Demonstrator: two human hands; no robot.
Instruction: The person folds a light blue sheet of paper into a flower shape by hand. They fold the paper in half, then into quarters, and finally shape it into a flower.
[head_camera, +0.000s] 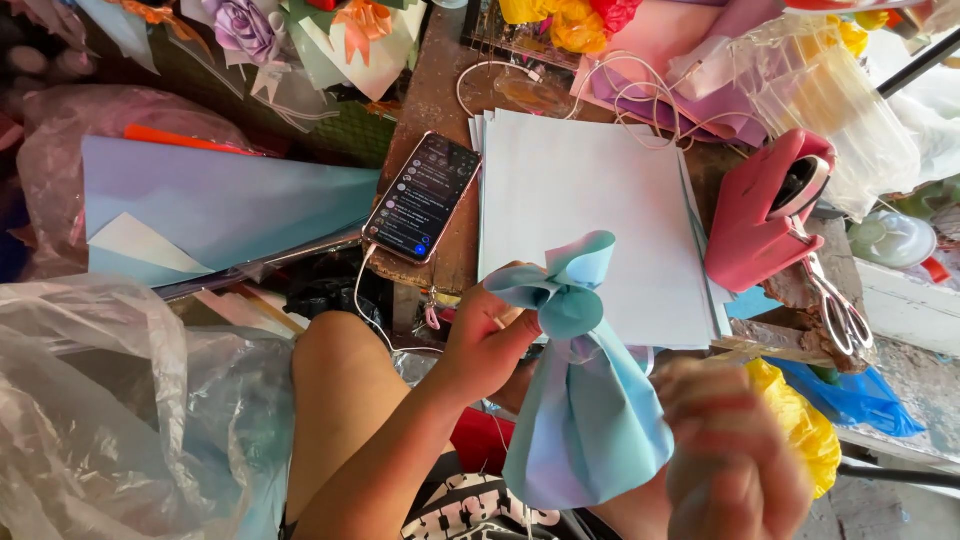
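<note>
Blurred right hand (735, 460) sits nearest the lens; finger state cannot be told. Left hand (490, 335) fingers pinch the neck of the light-blue paper bundle (590, 410). Beyond the fingers, white sheets (590, 220) cover the surface.

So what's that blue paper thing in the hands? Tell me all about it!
The blue paper bundle is a sheet of soft light blue paper gathered up like a little dress or a wrapped flower. Its neck is pinched tight, with a frilly top flaring above and a wide skirt hanging below. The left hand grips the neck. The right hand is blurred beside the skirt; whether it touches is unclear. Behind it lies a stack of pale paper.
</note>
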